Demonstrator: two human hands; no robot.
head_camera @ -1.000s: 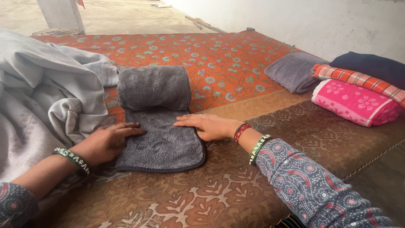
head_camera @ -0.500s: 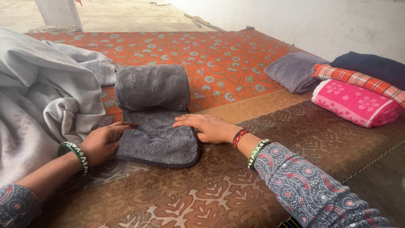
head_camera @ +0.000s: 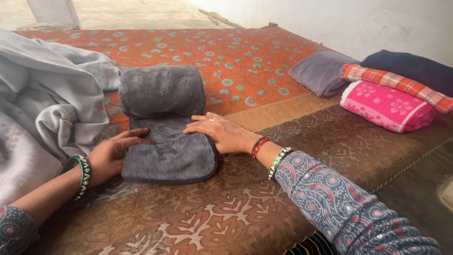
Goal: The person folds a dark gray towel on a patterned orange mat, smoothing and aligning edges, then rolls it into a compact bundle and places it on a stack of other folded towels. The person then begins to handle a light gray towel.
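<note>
On my feed I see a patterned orange spread (head_camera: 226, 56) covering the far part of the surface, with a brown leaf-print cloth (head_camera: 198, 222) over the near part. A heap of pale grey fabric (head_camera: 42, 108) lies at the left. At the right sits a folded lilac-grey towel (head_camera: 321, 71); just beside it, a folded pink flowered towel (head_camera: 387, 106) lies under a red checked cloth (head_camera: 396, 82), with a dark blue folded piece (head_camera: 410, 63) behind them. A whitish wall (head_camera: 358, 23) rises beyond.
</note>
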